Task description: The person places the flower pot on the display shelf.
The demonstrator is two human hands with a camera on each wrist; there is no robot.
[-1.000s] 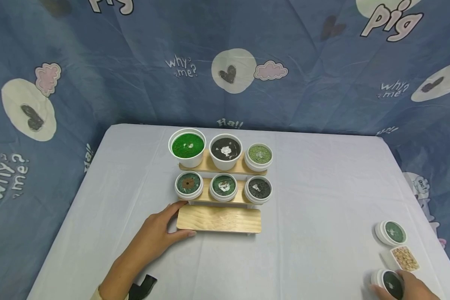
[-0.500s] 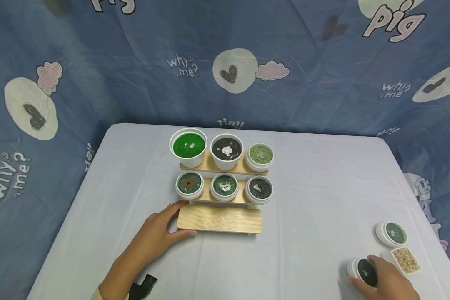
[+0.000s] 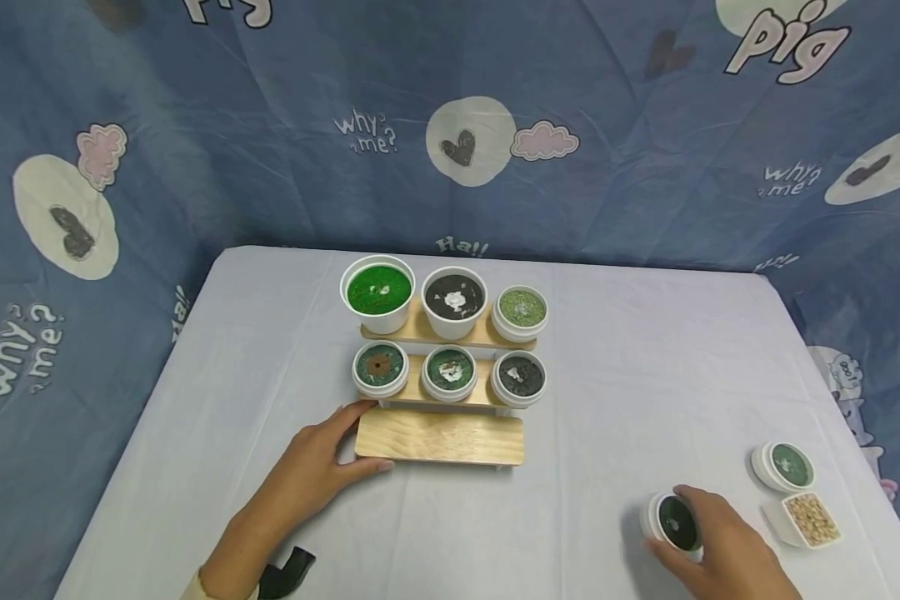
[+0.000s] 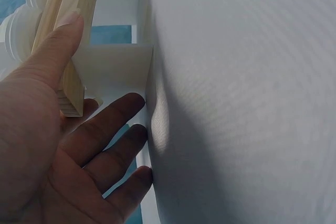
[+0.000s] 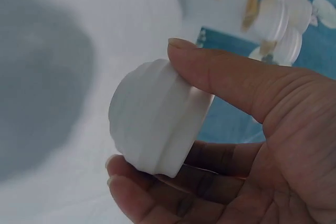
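A three-step wooden stand (image 3: 439, 437) with white supports stands mid-table. My left hand (image 3: 315, 467) pinches the left end of its bare lowest step between thumb and index finger. In the left wrist view, the other fingers (image 4: 118, 153) spread beside the white support. My right hand (image 3: 720, 546) grips a small white cup (image 3: 678, 522) with dark green contents, off to the right. In the right wrist view, this ribbed cup (image 5: 157, 119) sits tilted between thumb and fingers, above its shadow on the cloth.
White cups with green or dark contents fill the upper steps, including a bright green one (image 3: 378, 290) and a brown-centred one (image 3: 380, 367). At the table's right, a green-filled cup (image 3: 791, 465) stands by a square dish (image 3: 812, 520) of pale pieces. A blue printed cloth (image 3: 307, 192) hangs behind.
My right hand has carried the dark green cup leftward, away from the square dish and the other cup. The left hand stays in place on the stand.
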